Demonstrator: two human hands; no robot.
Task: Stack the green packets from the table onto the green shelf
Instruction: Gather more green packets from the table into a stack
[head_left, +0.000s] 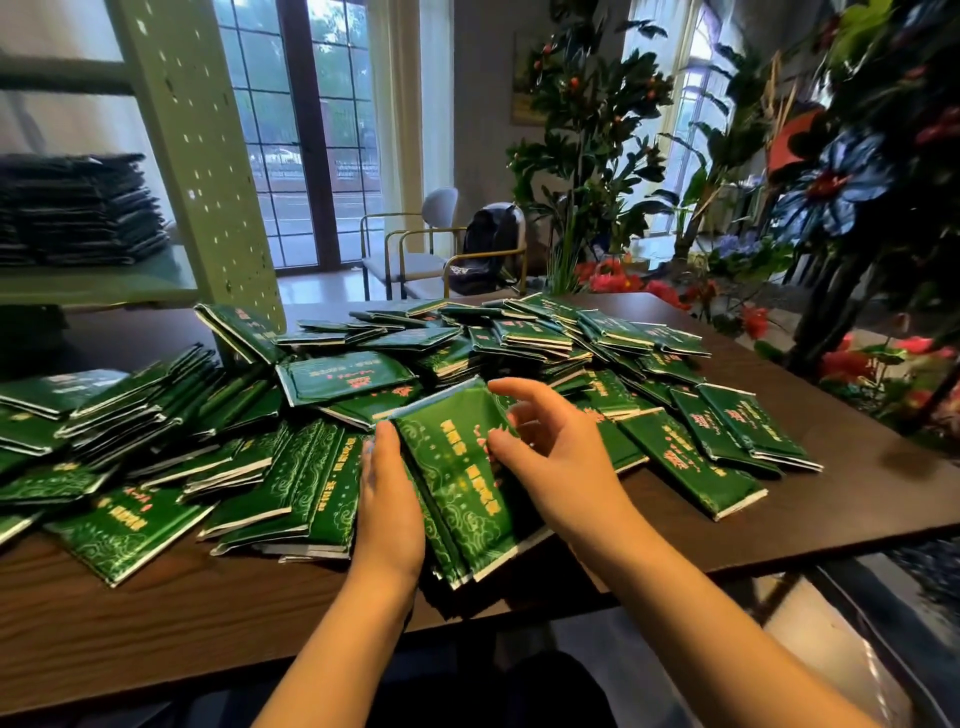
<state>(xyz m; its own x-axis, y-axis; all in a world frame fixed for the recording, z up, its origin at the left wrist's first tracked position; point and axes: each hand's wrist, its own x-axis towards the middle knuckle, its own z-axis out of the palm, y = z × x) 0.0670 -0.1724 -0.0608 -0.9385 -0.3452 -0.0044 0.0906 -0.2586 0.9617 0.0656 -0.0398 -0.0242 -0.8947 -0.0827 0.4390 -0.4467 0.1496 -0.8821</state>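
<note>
1. Head view, step in hand: gathering. The left hand (389, 499), fingers straight and together, pressed flat against the left side of a small stack of glossy green foil packets (457, 483) at the table's near edge. The right hand (550, 452), fingers apart and loosely curled, lay over its top, clamped on nothing.
2. Next move, judged: both hands close on the stack, lift it and carry it far left to the pale green metal shelf (104, 283), beside the dark shelved pile (78, 208).
3. Surface: dark brown wooden table (156, 623), with a loose heap of like packets (519, 338) across it.
4. Room: tall gridded window (311, 130) far; grey chair (415, 244); black backpack (488, 244); leafy plants with red flowers (597, 130) right.
</note>
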